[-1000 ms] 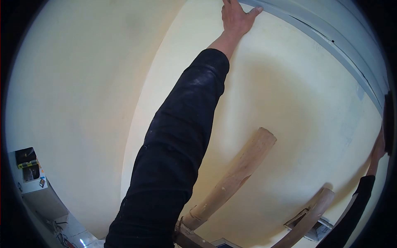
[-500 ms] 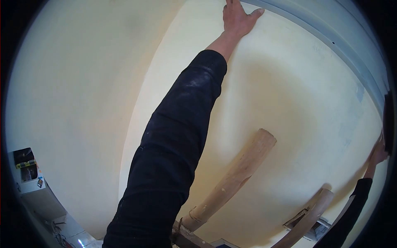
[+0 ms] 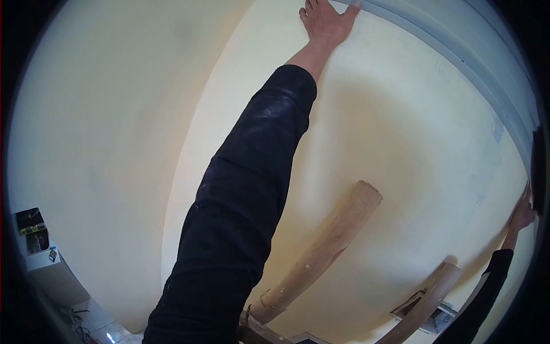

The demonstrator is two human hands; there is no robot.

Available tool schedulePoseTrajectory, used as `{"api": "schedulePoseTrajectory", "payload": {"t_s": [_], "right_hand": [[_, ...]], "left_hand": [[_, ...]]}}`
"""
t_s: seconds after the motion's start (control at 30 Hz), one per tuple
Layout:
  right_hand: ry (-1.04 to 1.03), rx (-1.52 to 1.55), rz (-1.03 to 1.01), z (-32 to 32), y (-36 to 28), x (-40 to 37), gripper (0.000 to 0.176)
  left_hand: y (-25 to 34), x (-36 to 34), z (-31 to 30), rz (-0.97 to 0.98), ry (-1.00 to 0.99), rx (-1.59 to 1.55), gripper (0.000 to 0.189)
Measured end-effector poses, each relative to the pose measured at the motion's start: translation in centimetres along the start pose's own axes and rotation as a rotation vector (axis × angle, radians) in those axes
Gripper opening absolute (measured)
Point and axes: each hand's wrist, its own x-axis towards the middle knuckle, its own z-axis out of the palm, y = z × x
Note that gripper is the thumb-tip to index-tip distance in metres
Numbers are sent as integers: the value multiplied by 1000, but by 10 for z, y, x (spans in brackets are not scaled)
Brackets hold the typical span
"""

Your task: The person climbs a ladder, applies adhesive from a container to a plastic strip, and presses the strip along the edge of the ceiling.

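High on the cream wall point(image 3: 378, 103), my left hand point(image 3: 325, 22) is open with its fingers apart. Its thumb reaches up to the lower edge of a long grey-blue trim strip point(image 3: 435, 46), which runs along the top of the wall. The tips of some fingers are cut off by the frame. My right hand point(image 3: 522, 217) is raised at the far right, against the wall close to the strip's other end. Its digits point upward, and it is partly covered by a dark shape point(image 3: 537, 172) at the picture's edge. Both sleeves are dark.
Two peeled wooden poles, one nearer point(image 3: 326, 249) and one farther right point(image 3: 427, 304), rise from below. A recessed box point(image 3: 441, 318) sits low in the wall behind the second pole. At lower left, dark boxes point(image 3: 30, 219) lie on a white cabinet point(image 3: 54, 281).
My left hand appears slightly lower and farther left in view, its thumb still at the strip. The right hand has barely shifted. The view itself has moved a little.
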Motion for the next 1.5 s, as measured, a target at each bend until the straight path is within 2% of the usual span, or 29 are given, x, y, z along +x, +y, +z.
{"api": "schedulePoseTrajectory", "payload": {"t_s": [0.07,0.13,0.17,0.3,0.37,0.4,0.47,0.5,0.6,0.67,0.7,0.77,0.83,0.9,0.93,1.0,1.1,1.3,1.43,1.5], "right_hand": [[-9,-27,2,-7,-7,-2,93],[-35,-10,49,-34,-56,-20,65],[-34,-10,52,-43,-66,-23,65],[-48,116,54,-61,-94,-32,78],[-6,113,49,-61,-103,-36,86],[5,124,47,-60,-105,-37,90],[0,183,69,-55,-103,-32,99],[-13,223,91,-52,-99,-27,104],[4,223,100,-55,-100,-25,108],[25,179,132,-52,-96,-25,110],[23,187,162,-50,-93,-28,110],[26,159,176,-49,-95,-30,111],[17,142,188,-51,-102,-29,111],[-5,66,197,-53,-108,-28,116],[-4,66,194,-54,-111,-27,116],[-92,45,238,-63,-132,-32,118],[-118,84,194,-67,-162,-37,123],[-211,154,143,-63,-244,-73,134],[-227,169,157,-53,-285,-91,142],[-240,132,258,-50,-296,-91,147]], "left_hand": [[-3,1,2,2,3,-18,111],[-4,2,2,10,7,-33,113],[-2,2,1,2,21,-22,113],[-11,12,17,50,155,-42,111],[6,3,3,-31,60,-70,114],[8,1,1,6,62,-86,115],[25,-10,-11,-40,25,-38,116],[37,-16,-13,-112,1,-55,115],[35,-17,-4,-70,-80,-118,121],[24,-12,17,5,53,-20,115],[25,-21,16,11,45,-37,115],[21,-27,10,26,-53,-110,145],[25,-22,14,-8,-60,-30,145],[39,-26,14,-34,104,153,141],[45,-29,14,-36,105,151,141],[78,-51,-11,-201,-87,76,130],[69,-39,-6,-177,-59,29,137],[66,-38,-1,-219,-100,82,138],[64,-38,0,-209,-85,123,141],[66,-40,-1,-207,-65,68,143]]}}
